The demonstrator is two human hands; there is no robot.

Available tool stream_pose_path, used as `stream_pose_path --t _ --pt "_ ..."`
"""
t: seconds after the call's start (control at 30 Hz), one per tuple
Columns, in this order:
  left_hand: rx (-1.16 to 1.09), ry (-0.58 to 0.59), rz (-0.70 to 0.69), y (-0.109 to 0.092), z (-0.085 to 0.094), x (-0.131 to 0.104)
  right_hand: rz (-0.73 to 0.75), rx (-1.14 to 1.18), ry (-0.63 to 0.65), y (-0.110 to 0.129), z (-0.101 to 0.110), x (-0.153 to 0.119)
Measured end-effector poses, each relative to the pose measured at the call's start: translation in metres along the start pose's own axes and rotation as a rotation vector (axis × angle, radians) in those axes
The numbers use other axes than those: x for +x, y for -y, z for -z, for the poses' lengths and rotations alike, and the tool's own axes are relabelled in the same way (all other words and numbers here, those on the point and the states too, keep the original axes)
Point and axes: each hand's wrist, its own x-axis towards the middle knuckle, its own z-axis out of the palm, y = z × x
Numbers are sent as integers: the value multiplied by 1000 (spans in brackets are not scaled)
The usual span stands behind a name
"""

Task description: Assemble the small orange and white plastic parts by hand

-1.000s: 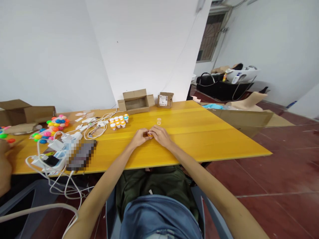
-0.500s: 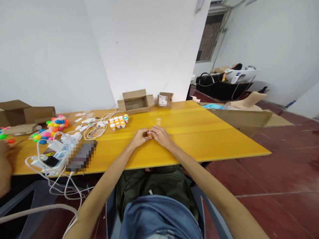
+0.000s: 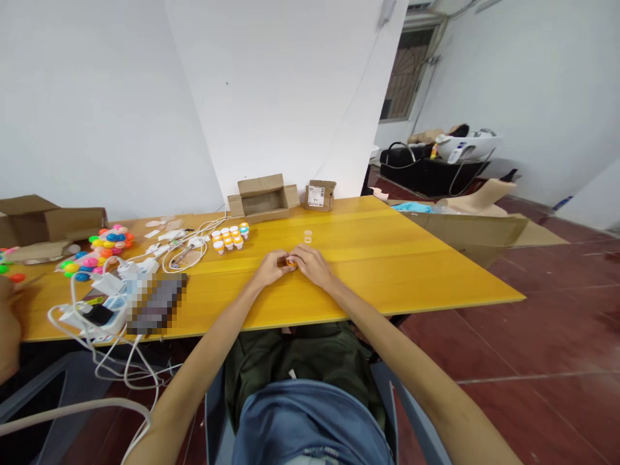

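Close together over the yellow table (image 3: 378,278), my two hands share one small orange-and-white piece (image 3: 291,261). The fingers of my left hand (image 3: 272,267) are closed on its left side. From the right, my right hand (image 3: 310,263) pinches its top. Fingers cover most of the piece, so its exact kind cannot be made out. Just beyond my right hand stands a small clear plastic cup (image 3: 308,236). To the left, several little white containers with orange caps (image 3: 227,239) are grouped in rows, one of them with a teal cap (image 3: 243,230).
An open cardboard box (image 3: 264,199) and a smaller carton (image 3: 320,195) stand against the wall. Left are white cables (image 3: 194,255), a power strip (image 3: 116,313), a blurred-out dark device (image 3: 159,303) and colourful balls (image 3: 92,261). Another person's arm (image 3: 8,329) shows at the left edge.
Both hands stay in nearly the same place with the small piece between them. The other person's arm at the left edge has shifted slightly.
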Motion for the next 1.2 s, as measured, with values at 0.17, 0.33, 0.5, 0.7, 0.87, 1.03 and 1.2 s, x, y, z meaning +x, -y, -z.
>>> stream_pose_path --t 0.17,0.33,0.5,0.7,0.87,1.03,1.2 --pt "-21 11 1 4 -1 1 -24 16 9 3 0 1" --pt "-55 14 4 6 -2 1 -106 69 -31 6 1 3" --pt "-84 -5 16 8 -2 1 -224 202 -4 1 1 2" --pt "-104 -36 49 12 -1 2 -351 398 66 -17 -1 1" --pt "-159 -66 61 13 0 2 -383 615 85 -25 -3 3" --pt "-110 -153 34 10 2 3 -495 907 112 -20 -3 2" --pt "-81 -183 12 8 3 3 -565 1131 118 -9 -2 2"
